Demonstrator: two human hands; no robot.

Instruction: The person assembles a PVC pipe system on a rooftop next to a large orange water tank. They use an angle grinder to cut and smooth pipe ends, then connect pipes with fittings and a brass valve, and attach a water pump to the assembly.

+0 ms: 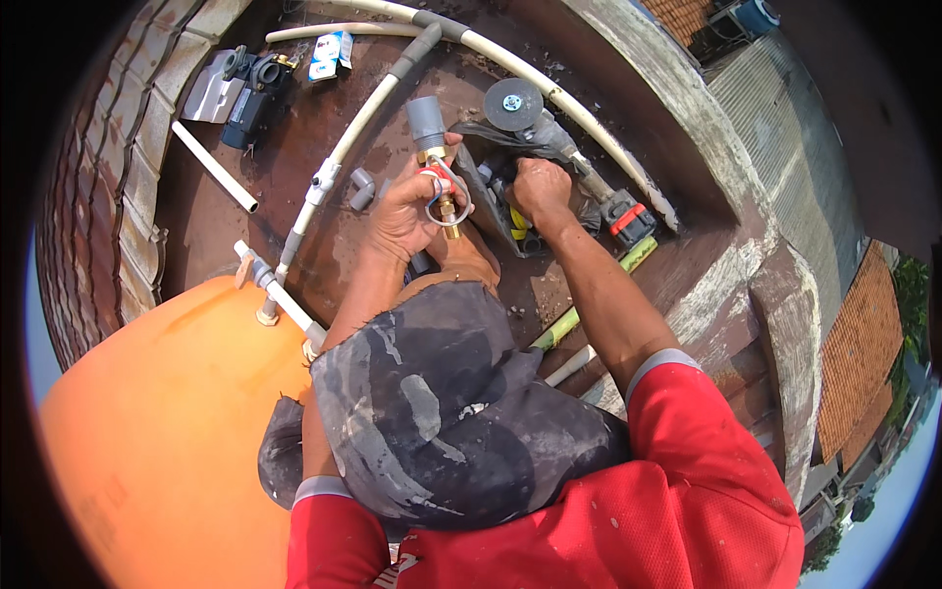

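My left hand [404, 214] is closed around a brass pipe fitting [450, 221] with a grey plastic socket [426, 120] on its upper end. A pale ring and something red sit around its middle, partly covered by my fingers. My right hand [542, 187] is curled in a fist over an open dark bag [498, 147]; whatever its fingers grip is hidden. Yellow and dark items [520, 224] show inside the bag, below that hand. Just beyond the bag lies an angle grinder [579, 162] with a round disc.
A white pipe [368, 118] with grey joints and a valve runs across the brown roof floor. A grey elbow [362, 188] lies beside it. At far left are a dark pump-like device [253, 103] and a small box [331, 56]. An orange tank [167, 422] fills the lower left.
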